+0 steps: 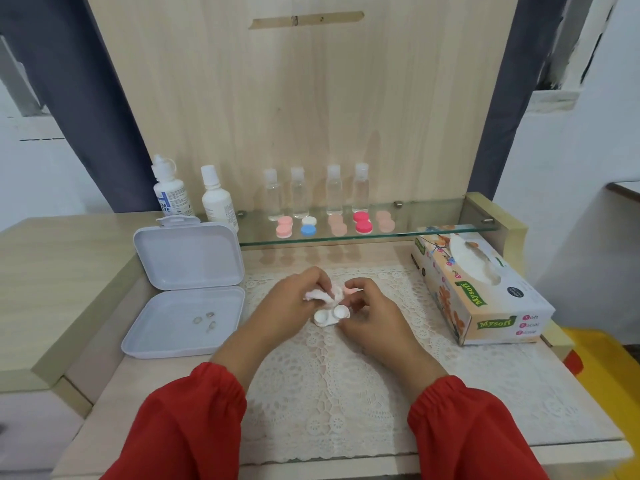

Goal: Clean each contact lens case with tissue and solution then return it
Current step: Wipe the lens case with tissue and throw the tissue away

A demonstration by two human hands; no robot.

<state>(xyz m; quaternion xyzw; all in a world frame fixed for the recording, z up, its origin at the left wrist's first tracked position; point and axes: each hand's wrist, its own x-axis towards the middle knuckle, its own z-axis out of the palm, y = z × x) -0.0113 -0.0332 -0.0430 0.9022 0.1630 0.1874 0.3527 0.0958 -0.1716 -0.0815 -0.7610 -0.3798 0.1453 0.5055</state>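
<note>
White case base: the open contact lens case [330, 315] lies on the lace mat [332, 382] between your hands, wells up so the tissue can reach in.
Left hand [294, 299]: pinches a wadded tissue [320, 295], ready to wipe.
Right hand [367, 306]: fingers curled round a pink cap [350, 291], lifted clear of the base.
Beyond your hands: five other cases [336, 225] wait on the glass shelf [433, 220].
Right of them: tissue box [485, 289], near for refills.

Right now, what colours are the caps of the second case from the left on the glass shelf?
One white cap, one blue, on the second case; head view.
</note>
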